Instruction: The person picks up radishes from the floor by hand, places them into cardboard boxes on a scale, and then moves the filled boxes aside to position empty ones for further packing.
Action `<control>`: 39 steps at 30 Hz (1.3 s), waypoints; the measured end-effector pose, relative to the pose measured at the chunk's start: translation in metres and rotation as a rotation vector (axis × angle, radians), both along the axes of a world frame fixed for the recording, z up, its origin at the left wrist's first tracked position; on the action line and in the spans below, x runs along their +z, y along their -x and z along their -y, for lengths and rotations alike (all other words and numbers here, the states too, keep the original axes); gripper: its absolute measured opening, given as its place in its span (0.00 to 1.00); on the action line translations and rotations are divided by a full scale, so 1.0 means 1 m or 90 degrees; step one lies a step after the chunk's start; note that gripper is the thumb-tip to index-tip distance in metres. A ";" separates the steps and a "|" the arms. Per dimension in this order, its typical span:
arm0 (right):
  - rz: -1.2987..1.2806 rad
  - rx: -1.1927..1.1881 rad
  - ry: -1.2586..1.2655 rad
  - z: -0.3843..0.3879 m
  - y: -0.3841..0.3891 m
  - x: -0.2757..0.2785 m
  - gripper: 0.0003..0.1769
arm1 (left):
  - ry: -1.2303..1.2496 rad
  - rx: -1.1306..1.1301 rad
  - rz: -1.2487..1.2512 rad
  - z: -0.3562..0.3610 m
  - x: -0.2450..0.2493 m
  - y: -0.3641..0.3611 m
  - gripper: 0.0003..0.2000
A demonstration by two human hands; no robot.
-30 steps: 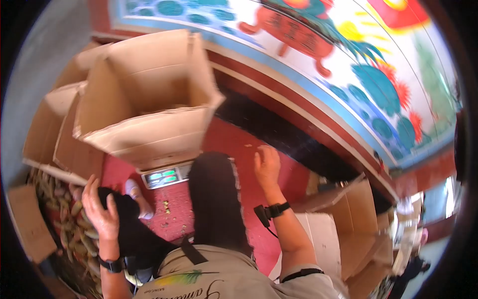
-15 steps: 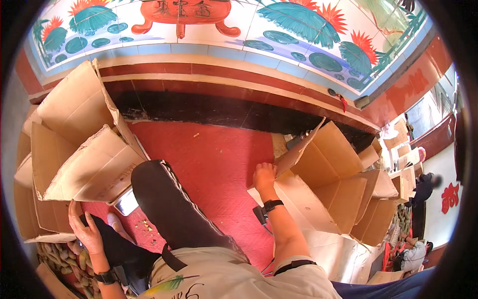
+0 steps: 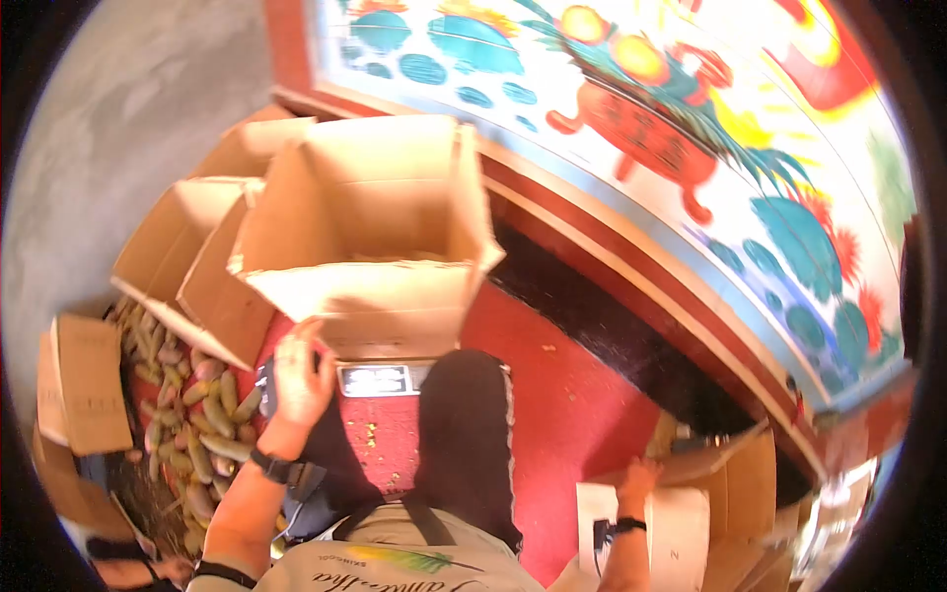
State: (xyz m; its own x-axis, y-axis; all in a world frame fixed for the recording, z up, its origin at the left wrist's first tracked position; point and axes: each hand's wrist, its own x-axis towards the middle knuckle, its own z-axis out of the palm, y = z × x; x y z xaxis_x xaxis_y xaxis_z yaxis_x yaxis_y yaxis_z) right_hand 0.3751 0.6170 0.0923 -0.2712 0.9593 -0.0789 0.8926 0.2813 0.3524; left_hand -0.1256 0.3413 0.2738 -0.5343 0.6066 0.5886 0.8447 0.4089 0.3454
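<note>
A large open cardboard box (image 3: 395,306) stands upright in front of me, behind a small scale display (image 3: 375,381). My left hand (image 3: 301,380) is at the box's near left corner, fingertips by its front flap, thumb and fingers apart. On the right, my right hand (image 3: 639,481), somewhat blurred, is closed over the top edge of another cardboard box (image 3: 691,523). That box is partly cut off by the round edge of the view. Both wrists wear dark bands.
More open boxes (image 3: 192,242) lean by the grey wall at the left. A heap of long tubers (image 3: 202,424) covers the floor beside them. Another person's hand (image 3: 173,569) shows at the lower left. A painted tile wall (image 3: 631,128) rises ahead over red floor.
The view has turned left, so the large box has shifted to the middle and the right-hand boxes to the lower right. The tubers and another person's hand now show more at left.
</note>
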 end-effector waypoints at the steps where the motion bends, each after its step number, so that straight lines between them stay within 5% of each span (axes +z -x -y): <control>1: 0.012 0.015 -0.024 -0.009 -0.019 -0.013 0.18 | -0.009 0.003 0.014 -0.001 -0.003 0.000 0.21; 7: -0.038 0.037 -0.070 -0.011 -0.054 0.001 0.18 | -0.040 -0.019 -0.003 -0.002 0.001 0.001 0.22; 11: 0.174 -0.063 0.008 0.010 -0.082 0.013 0.18 | -0.041 -0.032 0.019 0.000 0.001 0.000 0.22; 19: 0.199 -0.098 0.060 0.059 -0.119 -0.004 0.23 | -0.137 0.024 0.054 0.019 0.010 0.013 0.19; 25: -0.242 -0.045 0.047 -0.047 -0.110 -0.046 0.20 | -0.234 0.148 0.014 0.041 0.060 0.069 0.14; 27: -0.264 -0.065 0.066 -0.054 0.022 0.050 0.21 | -0.228 0.161 0.047 0.044 0.063 0.101 0.14; 31: -0.552 0.228 0.080 -0.090 0.199 0.128 0.17 | -0.244 0.123 0.229 0.036 0.068 0.155 0.16; 34: -0.880 0.067 0.425 -0.083 0.312 0.193 0.21 | -0.239 0.109 0.371 0.024 0.072 0.180 0.18; 39: -0.862 0.102 0.622 -0.072 0.420 0.262 0.27 | -0.014 0.088 0.343 0.003 0.080 0.192 0.19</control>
